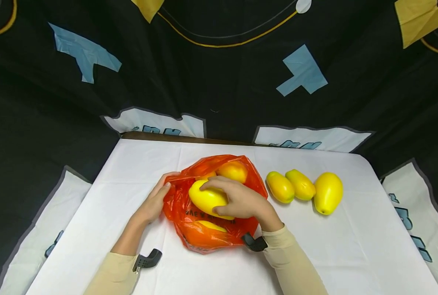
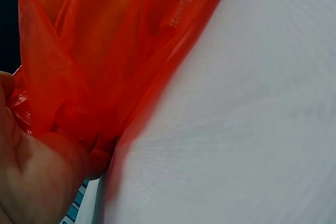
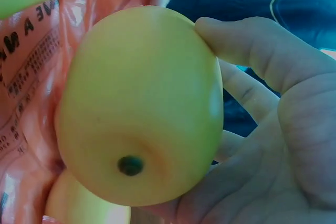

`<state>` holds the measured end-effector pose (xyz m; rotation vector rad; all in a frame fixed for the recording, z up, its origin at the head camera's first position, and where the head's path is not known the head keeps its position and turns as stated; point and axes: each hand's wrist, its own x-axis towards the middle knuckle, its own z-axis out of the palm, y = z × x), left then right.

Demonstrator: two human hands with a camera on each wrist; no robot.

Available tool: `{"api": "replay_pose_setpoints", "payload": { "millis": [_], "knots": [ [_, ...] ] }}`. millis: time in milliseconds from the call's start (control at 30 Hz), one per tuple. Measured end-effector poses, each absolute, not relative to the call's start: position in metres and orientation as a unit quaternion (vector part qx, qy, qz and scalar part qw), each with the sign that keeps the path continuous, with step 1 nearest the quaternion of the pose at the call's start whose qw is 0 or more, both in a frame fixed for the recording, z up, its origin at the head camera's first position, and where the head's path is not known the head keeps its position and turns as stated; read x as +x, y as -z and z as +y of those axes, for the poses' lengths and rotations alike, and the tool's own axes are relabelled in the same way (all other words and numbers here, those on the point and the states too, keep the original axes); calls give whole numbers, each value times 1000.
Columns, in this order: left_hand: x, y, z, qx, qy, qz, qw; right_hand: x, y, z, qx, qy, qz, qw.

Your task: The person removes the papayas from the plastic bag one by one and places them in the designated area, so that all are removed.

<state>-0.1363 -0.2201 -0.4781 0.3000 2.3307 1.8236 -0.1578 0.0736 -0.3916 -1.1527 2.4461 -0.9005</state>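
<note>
An orange-red plastic bag (image 1: 178,196) with dark print stands open on the white table. My left hand (image 1: 154,203) grips its left rim; in the left wrist view the thin plastic (image 2: 100,61) bunches at the fingers. Over the bag's mouth, my right hand (image 1: 241,198) holds a yellow mango (image 1: 205,196), thumb on the near side and fingers over the far side. Seen from the right wrist, that mango (image 3: 142,93) shows a dark stem spot at its end. Inside the bag lie other mangoes, one at the back (image 1: 233,171) and one at the front (image 1: 211,225).
Three more yellow mangoes lie in a row to the right of the bag: a left one (image 1: 280,187), a middle one (image 1: 300,185) and a larger right one (image 1: 328,193). White cloth covers the table (image 1: 351,246). Behind it hangs a dark curtain (image 1: 222,82).
</note>
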Motion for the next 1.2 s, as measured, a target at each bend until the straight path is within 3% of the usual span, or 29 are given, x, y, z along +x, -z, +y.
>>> {"api": "replay_pose_setpoints", "payload": {
  "millis": [1200],
  "knots": [
    [-136,481,-220,107,-614,778,78,-153,349,165,-243,490,837,-9]
  ]
}}
